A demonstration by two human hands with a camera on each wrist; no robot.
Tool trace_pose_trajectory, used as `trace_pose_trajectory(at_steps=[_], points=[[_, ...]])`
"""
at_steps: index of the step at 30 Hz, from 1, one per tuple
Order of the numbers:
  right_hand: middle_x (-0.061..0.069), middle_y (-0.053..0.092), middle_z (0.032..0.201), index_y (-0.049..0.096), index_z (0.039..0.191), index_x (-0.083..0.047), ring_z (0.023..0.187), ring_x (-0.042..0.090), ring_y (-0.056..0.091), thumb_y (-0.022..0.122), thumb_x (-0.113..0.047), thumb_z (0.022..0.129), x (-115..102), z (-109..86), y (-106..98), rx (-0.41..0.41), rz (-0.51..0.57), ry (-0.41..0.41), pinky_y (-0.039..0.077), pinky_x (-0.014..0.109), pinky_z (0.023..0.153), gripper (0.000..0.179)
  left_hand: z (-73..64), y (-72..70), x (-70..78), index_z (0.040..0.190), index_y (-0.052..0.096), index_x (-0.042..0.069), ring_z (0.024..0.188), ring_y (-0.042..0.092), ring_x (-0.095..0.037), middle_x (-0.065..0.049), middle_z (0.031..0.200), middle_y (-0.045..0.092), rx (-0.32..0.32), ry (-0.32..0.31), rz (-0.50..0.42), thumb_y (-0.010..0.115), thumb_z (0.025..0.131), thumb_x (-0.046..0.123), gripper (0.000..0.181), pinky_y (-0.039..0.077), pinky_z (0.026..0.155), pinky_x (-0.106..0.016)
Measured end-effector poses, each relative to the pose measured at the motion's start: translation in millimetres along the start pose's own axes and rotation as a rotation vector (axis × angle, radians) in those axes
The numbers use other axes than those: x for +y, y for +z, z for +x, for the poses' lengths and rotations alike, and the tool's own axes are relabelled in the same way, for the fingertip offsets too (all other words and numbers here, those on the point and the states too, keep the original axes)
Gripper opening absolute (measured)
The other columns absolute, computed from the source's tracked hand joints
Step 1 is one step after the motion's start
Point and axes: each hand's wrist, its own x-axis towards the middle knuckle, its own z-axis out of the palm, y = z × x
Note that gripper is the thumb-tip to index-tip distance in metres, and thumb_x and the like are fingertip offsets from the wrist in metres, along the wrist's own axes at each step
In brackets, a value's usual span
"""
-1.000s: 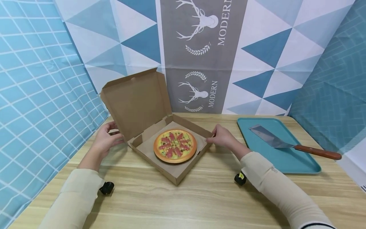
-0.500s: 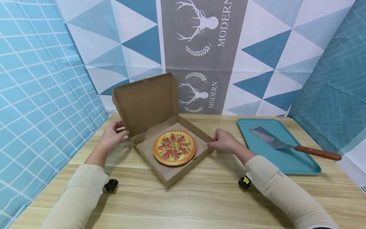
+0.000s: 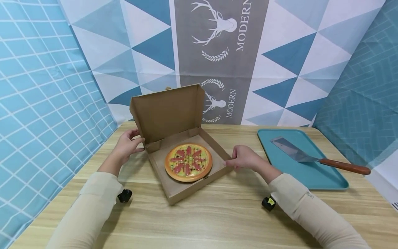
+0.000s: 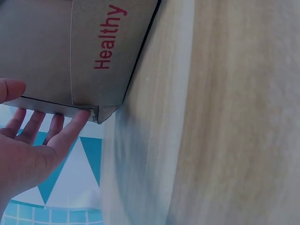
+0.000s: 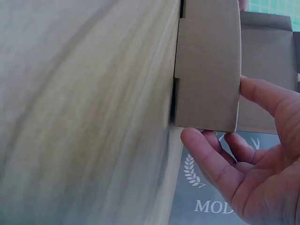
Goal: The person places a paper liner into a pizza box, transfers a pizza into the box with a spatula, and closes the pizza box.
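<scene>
An open cardboard pizza box (image 3: pixel 183 195) sits on the table, its lid (image 3: pixel 169 112) raised and leaning back. Inside lies a round pizza (image 3: pixel 188 162) with pink slices on top. My left hand (image 3: pixel 126 143) holds the box at its left back corner by the hinge; in the left wrist view its fingers (image 4: pixel 70 133) touch the edge below a side panel with red "Healthy" lettering. My right hand (image 3: pixel 245 158) pinches the right front corner, with thumb and fingers on either side of the cardboard wall (image 5: pixel 208 70) in the right wrist view.
A teal tray (image 3: pixel 323 181) lies to the right, with a wooden-handled metal spatula (image 3: pixel 290 150) across it and its handle past the edge. Patterned wall sheets (image 3: pixel 280 69) stand behind, and blue tile sheets (image 3: pixel 46 103) on the left. The wooden table (image 3: pixel 199 224) stretches in front.
The box has turned on the table, its near corner swinging left and its lid shifting right. Both hands have moved along with it, the left one rightward, the right one slightly nearer.
</scene>
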Motion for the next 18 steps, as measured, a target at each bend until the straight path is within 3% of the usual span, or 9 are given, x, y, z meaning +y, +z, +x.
trace_pose_trajectory(at_steps=[10,18], points=[[0.01,0.06,0.068,0.061,0.082,0.003,0.053,0.021,0.064,0.062,0.0,0.085,2,6.7,-1,-0.032,0.105,-0.043,0.058,0.035,0.056,0.005,8.6,7.6,-5.3,0.151,0.021,-0.003,0.131,0.037,-0.031,-0.02,0.153,0.023,0.027,-0.023,-0.045,0.051,0.099,0.007,0.06,0.049,0.095,-0.048],[0.011,0.058,0.067,0.058,0.084,0.006,0.053,0.02,0.063,0.059,0.004,0.084,11,-0.6,-6,-0.066,0.116,-0.031,0.058,0.037,0.058,0.002,16.4,19.3,-4.0,0.149,0.023,-0.003,0.136,0.033,-0.035,-0.02,0.154,0.021,-0.022,-0.004,-0.058,0.052,0.1,0.008,0.058,0.048,0.096,-0.049]])
